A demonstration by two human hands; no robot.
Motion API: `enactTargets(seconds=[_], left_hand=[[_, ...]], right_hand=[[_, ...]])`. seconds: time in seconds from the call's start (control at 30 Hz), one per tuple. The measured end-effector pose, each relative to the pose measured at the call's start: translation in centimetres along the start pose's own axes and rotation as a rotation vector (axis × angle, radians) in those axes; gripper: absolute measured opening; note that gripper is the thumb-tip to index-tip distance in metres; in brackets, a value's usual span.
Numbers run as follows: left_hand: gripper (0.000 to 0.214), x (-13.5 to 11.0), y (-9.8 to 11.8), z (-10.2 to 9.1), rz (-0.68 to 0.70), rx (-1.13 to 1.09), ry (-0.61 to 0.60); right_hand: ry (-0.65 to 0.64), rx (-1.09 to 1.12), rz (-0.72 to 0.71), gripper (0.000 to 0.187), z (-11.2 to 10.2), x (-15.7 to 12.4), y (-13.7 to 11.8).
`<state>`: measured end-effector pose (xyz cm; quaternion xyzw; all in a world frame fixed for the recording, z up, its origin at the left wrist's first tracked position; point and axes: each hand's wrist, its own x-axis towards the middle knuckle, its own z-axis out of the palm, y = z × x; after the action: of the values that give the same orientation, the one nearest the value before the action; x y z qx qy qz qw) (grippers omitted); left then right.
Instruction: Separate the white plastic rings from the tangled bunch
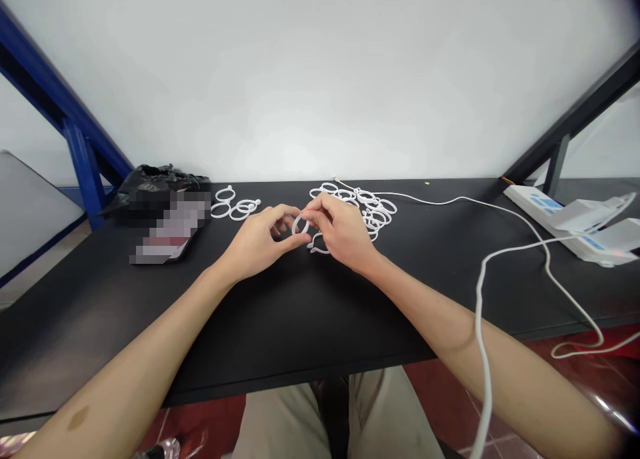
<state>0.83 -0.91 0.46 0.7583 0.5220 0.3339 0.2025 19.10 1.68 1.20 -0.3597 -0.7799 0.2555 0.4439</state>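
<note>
Between my two hands, over the middle of the black table, is a white plastic ring, which looks like a curtain ring. My left hand grips its lower left side between thumb and fingers. At the ring's top right, my right hand pinches it, its fingertips partly hiding what they hold. A loose white ring lies on the table just under my right hand. Behind that hand spreads a pile of several similar rings. Farther left, a smaller group of rings lies apart on the table.
At the left stand a black plastic bag and a blurred-out flat item. A white power strip with plugs sits at the right. Its white cable loops over my right forearm. A blue metal frame rises at left.
</note>
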Motion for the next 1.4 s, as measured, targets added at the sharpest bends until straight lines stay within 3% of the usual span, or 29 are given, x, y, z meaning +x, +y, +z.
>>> enactTargets(seconds=[0.1, 0.17, 0.3, 0.4, 0.5, 0.57, 0.67, 0.77, 0.87, 1.03, 1.17, 1.4], left_hand=[[0.042, 0.2, -0.2, -0.4, -0.009, 0.023, 0.02], [0.043, 0.4, -1.0, -1.0, -0.029, 0.11, 0.11], [0.049, 0.7, -3.5, -2.6, -0.186, 0.515, 0.319], [0.059, 0.6, -4.9, -3.4, -0.334, 0.693, 0.307], [0.064, 0.5, -5.1, -3.6, -0.355, 0.733, 0.281], [0.06, 0.5, -4.6, -3.3, -0.307, 0.694, 0.299], [0.051, 0.5, -3.0, -2.3, -0.152, 0.515, 0.302], [0.047, 0.3, -1.2, -0.8, 0.034, 0.198, 0.117], [0.038, 0.0, 0.3, 0.2, 0.135, 0.059, -0.031], [0.033, -0.2, 1.2, 0.1, 0.104, -0.038, -0.078], [0.042, -0.1, 0.8, 0.1, 0.049, 0.047, -0.053], [0.036, 0.1, 0.4, -0.1, 0.039, 0.093, -0.015]], right_hand=[[-0.017, -0.025, 0.042, 0.017, 0.1, -0.1, 0.3], [-0.046, -0.134, 0.074, 0.025, 0.0, -0.2, 0.5], [-0.244, -0.458, 0.092, 0.036, -0.2, -0.5, 0.5], [-0.424, -0.591, 0.058, 0.041, -0.4, -0.7, 0.1], [-0.475, -0.643, 0.02, 0.023, -0.4, -0.7, -0.1], [-0.438, -0.605, 0.007, 0.015, -0.3, -0.6, 0.0], [-0.266, -0.383, -0.015, 0.02, -0.2, -0.4, 0.1], [-0.069, -0.144, 0.018, 0.029, -0.1, -0.3, 0.0], [0.018, -0.08, 0.081, 0.034, 0.1, -0.4, 0.1], [0.051, -0.126, 0.107, 0.033, 0.3, -0.5, 0.3], [0.088, -0.067, 0.117, 0.032, 0.2, -0.4, 0.2], [-0.03, 0.127, 0.108, 0.017, 0.4, -0.5, 0.4]])
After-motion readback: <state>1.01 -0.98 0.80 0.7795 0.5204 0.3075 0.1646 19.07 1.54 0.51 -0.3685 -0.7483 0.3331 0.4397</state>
